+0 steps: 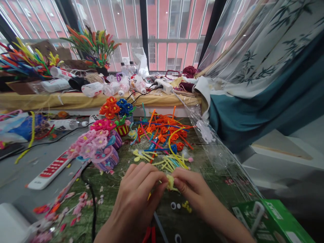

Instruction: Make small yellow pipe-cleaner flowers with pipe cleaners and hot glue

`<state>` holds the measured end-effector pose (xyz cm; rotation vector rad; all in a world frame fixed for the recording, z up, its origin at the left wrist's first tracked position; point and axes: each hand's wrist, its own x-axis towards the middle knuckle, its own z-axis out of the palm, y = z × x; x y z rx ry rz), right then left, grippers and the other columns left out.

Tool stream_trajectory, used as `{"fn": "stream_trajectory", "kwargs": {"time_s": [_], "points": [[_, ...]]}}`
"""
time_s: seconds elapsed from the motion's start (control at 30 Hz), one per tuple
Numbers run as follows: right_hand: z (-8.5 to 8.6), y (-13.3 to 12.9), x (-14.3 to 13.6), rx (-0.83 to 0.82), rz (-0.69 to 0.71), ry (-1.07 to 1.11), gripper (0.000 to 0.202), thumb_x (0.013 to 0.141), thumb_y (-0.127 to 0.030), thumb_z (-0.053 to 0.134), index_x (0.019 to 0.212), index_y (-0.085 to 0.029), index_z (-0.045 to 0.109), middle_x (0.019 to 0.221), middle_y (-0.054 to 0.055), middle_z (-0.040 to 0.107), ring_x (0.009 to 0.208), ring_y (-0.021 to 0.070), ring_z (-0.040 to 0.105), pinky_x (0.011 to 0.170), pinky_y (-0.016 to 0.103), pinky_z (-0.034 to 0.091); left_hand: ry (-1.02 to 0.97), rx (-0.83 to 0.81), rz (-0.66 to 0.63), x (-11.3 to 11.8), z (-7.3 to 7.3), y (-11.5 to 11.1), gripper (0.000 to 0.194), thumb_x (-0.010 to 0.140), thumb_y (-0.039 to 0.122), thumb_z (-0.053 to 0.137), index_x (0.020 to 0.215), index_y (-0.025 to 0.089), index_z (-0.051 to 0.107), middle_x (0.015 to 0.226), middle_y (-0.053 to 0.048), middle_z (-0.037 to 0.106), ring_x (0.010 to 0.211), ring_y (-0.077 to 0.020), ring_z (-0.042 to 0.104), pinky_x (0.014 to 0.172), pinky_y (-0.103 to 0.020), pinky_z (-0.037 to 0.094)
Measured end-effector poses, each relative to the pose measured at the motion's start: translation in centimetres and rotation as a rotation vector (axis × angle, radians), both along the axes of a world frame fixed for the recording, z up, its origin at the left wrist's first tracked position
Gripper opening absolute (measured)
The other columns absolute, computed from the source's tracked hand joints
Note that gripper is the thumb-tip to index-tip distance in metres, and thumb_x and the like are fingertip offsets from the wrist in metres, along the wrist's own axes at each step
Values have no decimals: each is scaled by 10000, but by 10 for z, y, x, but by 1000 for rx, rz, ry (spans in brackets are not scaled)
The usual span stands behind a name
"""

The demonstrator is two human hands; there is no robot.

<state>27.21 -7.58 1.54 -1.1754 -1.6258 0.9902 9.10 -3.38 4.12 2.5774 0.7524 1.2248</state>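
Note:
My left hand (141,189) and my right hand (192,187) meet above the green tabletop, fingertips pinched on a small pale yellow fuzzy piece (171,182) between them. Short yellow pipe cleaner pieces (167,162) lie just beyond the fingers. Below the hands are a googly eye (173,205) and a small yellow curled bit (186,206). Red handles (150,235) show at the bottom edge, partly hidden by my left hand.
Orange pipe cleaner flowers (174,136) lie behind the yellow pieces. Potted fuzzy flowers (105,157) and a white remote (52,170) are at left, with a black cable (93,202). A green box (275,219) stands at lower right, near clear plastic sheeting (222,158).

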Motion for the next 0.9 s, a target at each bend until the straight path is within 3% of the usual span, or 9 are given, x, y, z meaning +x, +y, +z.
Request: {"fn": "stream_trajectory", "kwargs": {"time_s": [0.3,0.57,0.9], "points": [[-2,0,-1,18,-3,-6,368,1017,-444,437,815,-193,614,769,-5,603,721,146,508,663,254,362,22,8,-14,1,-1,0,132,906,66,567,852,186,579,773,17,628,705,-136,514,706,-293,329],[-3,1,-1,12,-29,6,391,1003,-482,444,804,-193,617,760,-4,612,697,146,502,662,255,372,31,20,-1,-5,9,2,137,879,55,608,840,186,624,773,21,651,705,-131,532,688,-278,339],[-4,2,0,14,-15,10,355,1008,-437,457,805,-196,620,763,-9,617,703,142,521,653,248,375,49,49,3,-1,8,1,119,882,77,612,835,186,630,747,21,643,680,-136,518,659,-279,332]]}}
